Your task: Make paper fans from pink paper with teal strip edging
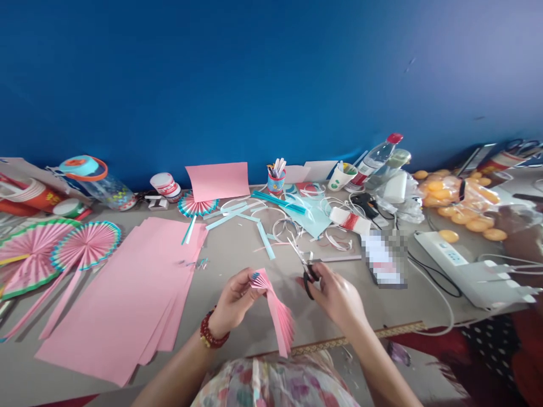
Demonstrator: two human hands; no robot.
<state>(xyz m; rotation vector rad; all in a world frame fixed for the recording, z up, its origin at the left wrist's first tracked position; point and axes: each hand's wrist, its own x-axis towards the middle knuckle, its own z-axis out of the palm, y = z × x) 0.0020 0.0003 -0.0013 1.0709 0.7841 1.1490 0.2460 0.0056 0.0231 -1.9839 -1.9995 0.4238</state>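
Paper (277, 312) between left fingers (253, 295)

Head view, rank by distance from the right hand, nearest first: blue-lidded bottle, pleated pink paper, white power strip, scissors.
From the right hand:
1. scissors: in its grip
2. pleated pink paper: just to its left, held by the left hand
3. white power strip: off to the right
4. blue-lidded bottle: far left, near the wall

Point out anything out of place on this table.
One orange ball lies by the power strip, apart from the main heap, like a stray. Small scraps litter the edge of the pink sheets, looking untidy.
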